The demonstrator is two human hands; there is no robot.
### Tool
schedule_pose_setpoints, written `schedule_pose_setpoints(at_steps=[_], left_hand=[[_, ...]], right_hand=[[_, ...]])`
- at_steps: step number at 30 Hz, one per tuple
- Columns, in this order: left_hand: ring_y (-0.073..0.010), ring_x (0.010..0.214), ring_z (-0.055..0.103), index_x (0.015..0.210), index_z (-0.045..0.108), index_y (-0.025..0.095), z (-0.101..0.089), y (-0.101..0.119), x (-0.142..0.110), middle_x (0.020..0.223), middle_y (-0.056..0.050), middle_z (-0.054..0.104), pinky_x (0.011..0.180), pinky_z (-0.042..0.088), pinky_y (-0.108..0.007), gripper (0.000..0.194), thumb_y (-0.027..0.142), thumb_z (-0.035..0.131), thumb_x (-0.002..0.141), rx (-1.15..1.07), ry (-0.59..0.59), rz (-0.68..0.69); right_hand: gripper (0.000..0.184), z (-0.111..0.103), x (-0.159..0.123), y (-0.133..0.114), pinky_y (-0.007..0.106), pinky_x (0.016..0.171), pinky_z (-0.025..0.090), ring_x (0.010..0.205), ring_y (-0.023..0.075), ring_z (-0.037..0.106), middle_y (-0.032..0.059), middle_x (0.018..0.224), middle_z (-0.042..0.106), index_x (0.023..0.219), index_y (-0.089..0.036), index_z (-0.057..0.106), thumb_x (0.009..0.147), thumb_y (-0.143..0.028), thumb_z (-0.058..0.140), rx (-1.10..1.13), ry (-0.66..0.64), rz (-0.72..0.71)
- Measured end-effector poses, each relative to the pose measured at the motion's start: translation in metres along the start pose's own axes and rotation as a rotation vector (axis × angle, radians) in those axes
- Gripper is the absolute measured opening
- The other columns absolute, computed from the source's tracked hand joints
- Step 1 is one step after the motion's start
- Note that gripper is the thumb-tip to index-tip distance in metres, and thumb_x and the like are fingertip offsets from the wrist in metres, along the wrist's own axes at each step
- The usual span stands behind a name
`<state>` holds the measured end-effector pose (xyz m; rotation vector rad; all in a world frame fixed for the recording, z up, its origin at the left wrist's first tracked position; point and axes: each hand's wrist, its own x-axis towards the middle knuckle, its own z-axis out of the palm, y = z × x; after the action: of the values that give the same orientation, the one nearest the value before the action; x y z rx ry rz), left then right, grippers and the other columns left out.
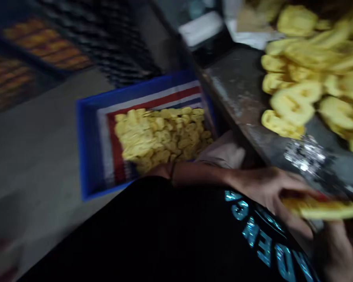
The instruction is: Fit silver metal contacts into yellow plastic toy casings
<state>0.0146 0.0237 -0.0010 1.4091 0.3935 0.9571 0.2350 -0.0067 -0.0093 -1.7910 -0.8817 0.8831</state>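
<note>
My left hand (pixel 267 190) reaches across my black shirt to the worktable's edge, its fingers and thumb closed round a long, flat yellow piece (pixel 329 209). Just below that piece, at the lower right, is my right hand (pixel 341 250), smeared by motion, so its fingers cannot be made out. A dark shape beside it is too blurred to name. Many similar yellow pieces (pixel 294 102), some with holes or slots, lie heaped on the table beyond my hands. Between heap and hands is a small pile of shiny silver bits (pixel 304 154).
A blue crate (pixel 80 149) with a striped lining stands left of the table and holds many yellow pieces (pixel 161 137). Crates with orange contents (pixel 47 43) are at the upper left. A dark device with a white panel (pixel 201 28) sits on the grey worktable (pixel 232 86).
</note>
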Motion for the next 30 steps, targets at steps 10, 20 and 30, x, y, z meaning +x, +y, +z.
schedule_pose_setpoints(at_steps=[10,20,30], left_hand=[[-0.0115,0.069,0.062,0.119,0.066,0.022,-0.027,0.006,0.006,0.099,-0.002,0.073,0.061,0.051,-0.021,0.039,0.055,0.075,0.101,0.164,0.435,-0.192],[-0.0301,0.124,0.078,0.163,0.045,0.032,-0.022,0.003,-0.011,0.155,-0.013,0.068,0.093,0.069,-0.034,0.086,0.043,0.089,0.09,-0.065,0.216,-0.227],[-0.0317,0.125,0.079,0.157,0.06,0.031,-0.027,0.011,-0.044,0.159,-0.011,0.068,0.092,0.071,-0.033,0.071,0.029,0.086,0.091,0.014,0.231,-0.481]], right_hand=[[0.049,-0.007,0.004,-0.025,0.033,0.087,0.061,0.093,0.0164,0.072,0.0009,0.114,0.079,0.13,-0.031,0.077,0.086,-0.042,0.095,0.111,-0.569,-0.315],[0.05,0.037,-0.009,0.003,0.022,0.053,0.052,0.055,0.0085,0.059,-0.0106,0.073,0.066,0.111,-0.029,0.063,0.081,-0.05,0.098,0.666,-0.636,0.073],[0.053,0.011,-0.016,0.01,0.023,0.065,0.058,0.077,0.011,0.073,-0.0047,0.09,0.076,0.128,-0.028,0.07,0.084,-0.036,0.097,0.433,-0.784,0.051]])
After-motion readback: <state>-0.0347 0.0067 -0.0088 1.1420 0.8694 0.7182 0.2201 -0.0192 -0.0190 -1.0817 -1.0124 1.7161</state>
